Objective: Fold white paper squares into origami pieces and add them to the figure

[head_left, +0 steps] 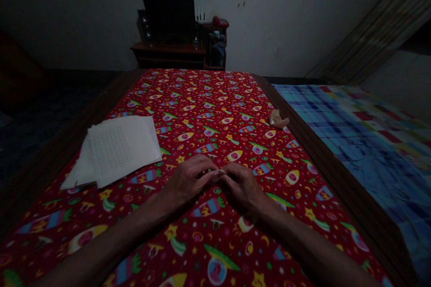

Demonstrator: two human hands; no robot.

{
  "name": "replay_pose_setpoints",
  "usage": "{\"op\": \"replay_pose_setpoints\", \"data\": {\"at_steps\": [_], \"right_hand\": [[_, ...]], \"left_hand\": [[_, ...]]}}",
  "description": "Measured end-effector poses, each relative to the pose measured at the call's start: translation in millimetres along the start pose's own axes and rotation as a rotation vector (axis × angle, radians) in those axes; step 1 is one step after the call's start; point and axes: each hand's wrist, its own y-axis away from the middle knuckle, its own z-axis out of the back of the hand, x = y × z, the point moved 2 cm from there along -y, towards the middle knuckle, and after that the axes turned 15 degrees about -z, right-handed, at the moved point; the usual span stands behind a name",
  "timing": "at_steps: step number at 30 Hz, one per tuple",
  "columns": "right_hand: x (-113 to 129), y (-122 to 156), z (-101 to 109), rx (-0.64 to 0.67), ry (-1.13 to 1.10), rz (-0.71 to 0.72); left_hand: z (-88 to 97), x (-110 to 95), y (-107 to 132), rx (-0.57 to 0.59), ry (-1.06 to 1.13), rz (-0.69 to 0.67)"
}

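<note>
A small pale object [221,171], too tiny and dim to identify, is pinched between the fingertips of a person's left hand [197,172] and right hand [243,182], which meet low over a surface covered with a red rocket-print cloth [208,143]. Loose sheets of paper [124,148], the top one bearing rows of marks, lie to the left; a crumpled tan scrap [278,119] rests near the right edge. Beyond, a dark monitor [169,18] stands on a wooden desk [168,49] against a wall.
</note>
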Motion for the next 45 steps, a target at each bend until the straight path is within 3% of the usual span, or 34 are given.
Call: {"op": "replay_pose_setpoints", "data": {"at_steps": [5, 12, 23, 33, 37, 45], "right_hand": [[11.6, 0.6, 6.9, -0.129, -0.013, 0.174], [16.6, 1.0, 8.7, -0.119, -0.149, 0.119], [17.6, 7.3, 7.8, -0.127, 0.004, 0.178], [12.9, 6.6, 10.4, -0.122, -0.031, 0.153], [13.3, 5.7, 14.7, -0.095, 0.006, 0.214], [12.9, 9.6, 14.4, -0.100, 0.141, 0.338]], "left_hand": [[0.9, -6.8, -2.7, -0.041, -0.026, -0.025], [0.0, -16.0, -4.4, -0.062, -0.031, -0.003], [-2.6, -16.1, 0.5, -0.088, -0.096, -0.006], [8.6, -7.1, 5.7, -0.149, -0.207, 0.005], [3.5, -8.5, 8.1, -0.116, -0.168, -0.041], [-1.6, -15.6, 10.0, 0.019, -0.082, 0.025]]}}
